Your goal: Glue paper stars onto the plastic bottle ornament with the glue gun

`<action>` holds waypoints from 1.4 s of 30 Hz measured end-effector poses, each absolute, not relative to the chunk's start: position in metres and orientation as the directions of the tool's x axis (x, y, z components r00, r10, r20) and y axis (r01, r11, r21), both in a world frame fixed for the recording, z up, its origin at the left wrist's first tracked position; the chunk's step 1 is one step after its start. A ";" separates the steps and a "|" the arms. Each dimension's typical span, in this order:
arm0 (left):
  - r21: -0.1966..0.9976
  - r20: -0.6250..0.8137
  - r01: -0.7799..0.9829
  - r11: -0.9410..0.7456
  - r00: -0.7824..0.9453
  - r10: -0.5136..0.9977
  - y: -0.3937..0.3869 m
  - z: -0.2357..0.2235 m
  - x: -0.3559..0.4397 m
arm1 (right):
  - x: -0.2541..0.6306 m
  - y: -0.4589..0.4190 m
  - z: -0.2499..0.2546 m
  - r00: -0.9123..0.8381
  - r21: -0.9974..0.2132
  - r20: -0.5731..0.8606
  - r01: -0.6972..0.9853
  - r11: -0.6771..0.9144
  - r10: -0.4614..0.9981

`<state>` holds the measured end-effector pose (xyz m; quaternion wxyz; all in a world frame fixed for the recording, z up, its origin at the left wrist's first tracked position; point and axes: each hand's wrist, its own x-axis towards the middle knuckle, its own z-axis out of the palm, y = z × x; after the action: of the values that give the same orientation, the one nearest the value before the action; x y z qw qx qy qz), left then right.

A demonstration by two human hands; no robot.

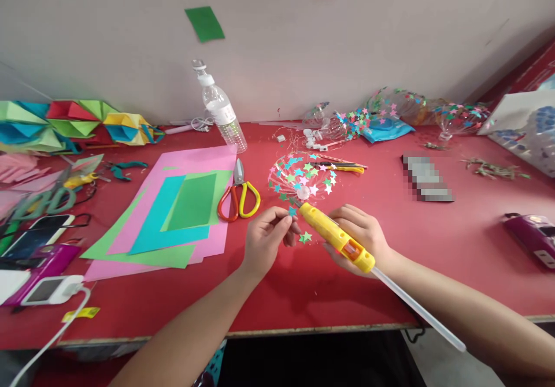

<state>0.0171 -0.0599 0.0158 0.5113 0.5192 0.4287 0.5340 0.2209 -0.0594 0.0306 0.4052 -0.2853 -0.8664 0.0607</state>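
Note:
My right hand (362, 231) is wrapped round a yellow glue gun (333, 234), and a long translucent glue stick (418, 306) sticks out of its back end. The gun's nozzle points at a small blue paper star (292, 211), which my left hand (269, 237) pinches between thumb and fingertips. Just beyond the nozzle stands a cut plastic bottle piece with thin strips fanned out (303, 192), their ends carrying pink, green, blue and white stars. Below it, near my left fingers, a loose green star (306, 237) lies on the red table.
Scissors (238, 193) and stacked coloured paper (173, 214) lie to the left, with a plastic bottle (223, 112) behind. A utility knife (338, 167) lies past the star piece. More starred bottle pieces (358, 122) line the wall. A pixelated dark object (427, 178) lies right.

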 end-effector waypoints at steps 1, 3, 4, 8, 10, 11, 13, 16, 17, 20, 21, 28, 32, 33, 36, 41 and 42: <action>0.988 0.127 -0.098 -0.122 0.042 0.991 -0.059 0.016 0.017 | 0.220 -0.059 0.030 -0.527 -0.322 0.662 0.443 0.837 0.533; 0.985 0.143 -0.103 -0.140 0.017 0.990 -0.057 0.016 0.016 | 0.219 -0.059 0.028 -0.551 -0.302 0.652 0.442 0.845 0.521; 0.984 0.148 -0.105 -0.146 0.009 0.989 -0.057 0.016 0.016 | 0.219 -0.058 0.027 -0.558 -0.294 0.648 0.444 0.846 0.519; 0.985 0.150 -0.087 -0.150 -0.011 0.989 -0.056 0.015 0.016 | 0.219 -0.058 0.024 -0.575 -0.282 0.632 0.453 0.845 0.519; 0.986 0.147 -0.074 -0.147 -0.012 0.989 -0.056 0.015 0.016 | 0.219 -0.059 0.023 -0.581 -0.281 0.620 0.463 0.840 0.528; 0.987 0.146 -0.070 -0.147 -0.012 0.989 -0.056 0.016 0.016 | 0.219 -0.059 0.023 -0.584 -0.282 0.612 0.470 0.836 0.534; 0.987 0.147 -0.063 -0.147 -0.010 0.989 -0.057 0.017 0.016 | 0.219 -0.059 0.023 -0.590 -0.279 0.599 0.481 0.831 0.542; 0.987 0.152 -0.051 -0.152 -0.001 0.988 -0.058 0.018 0.016 | 0.218 -0.059 0.023 -0.593 -0.274 0.593 0.487 0.829 0.545; 0.987 0.153 -0.049 -0.153 0.002 0.988 -0.058 0.018 0.015 | 0.218 -0.059 0.022 -0.593 -0.275 0.592 0.488 0.829 0.545; 0.987 0.154 -0.056 -0.154 -0.001 0.988 -0.058 0.018 0.015 | 0.218 -0.059 0.021 -0.593 -0.280 0.586 0.491 0.825 0.552; 0.987 0.152 -0.060 -0.152 -0.003 0.988 -0.058 0.017 0.015 | 0.218 -0.059 0.021 -0.594 -0.282 0.582 0.494 0.823 0.556; 0.983 0.174 -0.053 -0.174 -0.009 0.985 -0.057 0.014 0.013 | 0.219 -0.059 0.019 -0.590 -0.286 0.568 0.512 0.810 0.574; 0.981 0.192 -0.034 -0.193 -0.018 0.981 -0.058 0.015 0.014 | 0.219 -0.060 0.020 -0.590 -0.284 0.571 0.511 0.811 0.571; 0.980 0.197 -0.031 -0.198 -0.019 0.980 -0.058 0.016 0.014 | 0.218 -0.060 0.020 -0.588 -0.287 0.571 0.510 0.811 0.572; 0.977 0.212 -0.025 -0.212 -0.018 0.977 -0.058 0.016 0.014 | 0.219 -0.060 0.020 -0.581 -0.297 0.572 0.512 0.806 0.579; 0.972 0.231 -0.034 -0.231 -0.012 0.973 -0.057 0.013 0.014 | 0.219 -0.060 0.019 -0.582 -0.298 0.568 0.514 0.804 0.582; 0.972 0.233 -0.035 -0.233 -0.012 0.973 -0.057 0.012 0.014 | 0.219 -0.060 0.019 -0.582 -0.299 0.568 0.513 0.805 0.582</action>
<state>0.0136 -0.0571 0.0124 0.4451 0.5441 0.4306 0.5660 0.2186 -0.0602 0.0192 0.3376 -0.3081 -0.8880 0.0511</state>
